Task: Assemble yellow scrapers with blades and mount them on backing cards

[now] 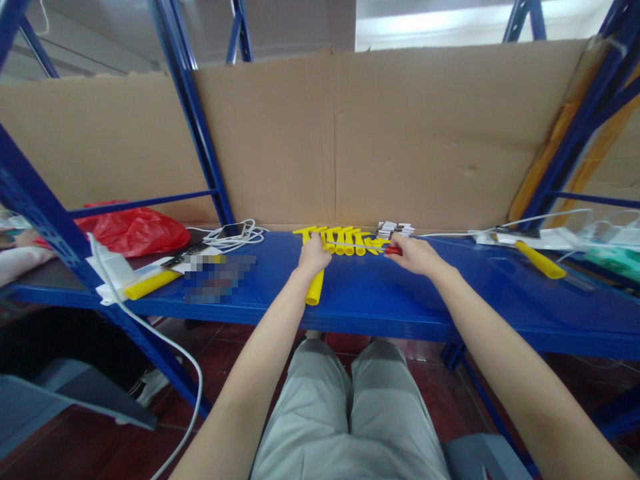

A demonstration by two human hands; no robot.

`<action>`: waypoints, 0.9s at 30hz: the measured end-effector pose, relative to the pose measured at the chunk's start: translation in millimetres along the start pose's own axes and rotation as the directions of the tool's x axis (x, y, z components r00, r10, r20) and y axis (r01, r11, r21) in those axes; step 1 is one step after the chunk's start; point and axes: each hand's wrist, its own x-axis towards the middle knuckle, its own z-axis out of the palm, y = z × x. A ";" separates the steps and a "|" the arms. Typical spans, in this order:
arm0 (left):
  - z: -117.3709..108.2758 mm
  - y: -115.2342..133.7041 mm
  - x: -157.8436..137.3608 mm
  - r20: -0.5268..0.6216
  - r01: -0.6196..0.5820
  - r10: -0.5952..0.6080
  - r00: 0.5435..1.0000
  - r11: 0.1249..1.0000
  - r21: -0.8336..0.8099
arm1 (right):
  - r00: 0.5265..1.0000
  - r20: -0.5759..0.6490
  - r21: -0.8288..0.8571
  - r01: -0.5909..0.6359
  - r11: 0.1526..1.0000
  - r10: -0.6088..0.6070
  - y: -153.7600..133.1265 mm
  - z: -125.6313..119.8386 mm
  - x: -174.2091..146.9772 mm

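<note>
My left hand (pixel 313 253) is closed around a yellow T-shaped plastic handle (pixel 315 291), whose round end points toward me. A screwdriver (pixel 393 251) with a red grip is in my closed right hand (pixel 413 254). Its thin metal shaft runs left, level with the shelf, toward the handle in my left hand; the tip cannot be made out there. Between and behind my hands, several more yellow T-shaped handles (pixel 350 243) lie in a row. Beyond my right hand, a small pile of flat white pieces (pixel 395 229) with dark marks rests near the cardboard.
The blue shelf (pixel 380 300) ends just above my knees, with a cardboard wall (pixel 400 133) behind it. White cable (pixel 240 235) and a red plastic bag (pixel 135 227) lie left. Yellow-handled tools lie far left (pixel 153 284) and right (pixel 541 260). Blue posts (pixel 200 127) flank the space.
</note>
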 end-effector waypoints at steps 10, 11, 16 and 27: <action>0.8 -0.5 0.1 -0.001 0.017 -0.017 1.000 1.000 -0.003 | 0.998 0.059 0.113 -0.030 0.993 0.023 0.0 1.5 1.7; 0.9 -0.3 0.1 -0.002 0.017 -0.017 1.000 1.000 -0.008 | 0.998 0.053 0.100 -0.035 0.994 0.030 0.0 1.4 1.7; -0.3 1.0 -1.4 -0.001 0.034 -0.034 0.999 0.999 -0.027 | 1.000 0.012 0.106 0.005 0.994 -0.006 1.1 2.2 1.4; 0.0 1.2 -1.9 -0.002 0.025 -0.025 1.000 0.999 -0.027 | 0.997 0.080 0.309 -0.011 0.951 -0.014 5.6 7.2 3.3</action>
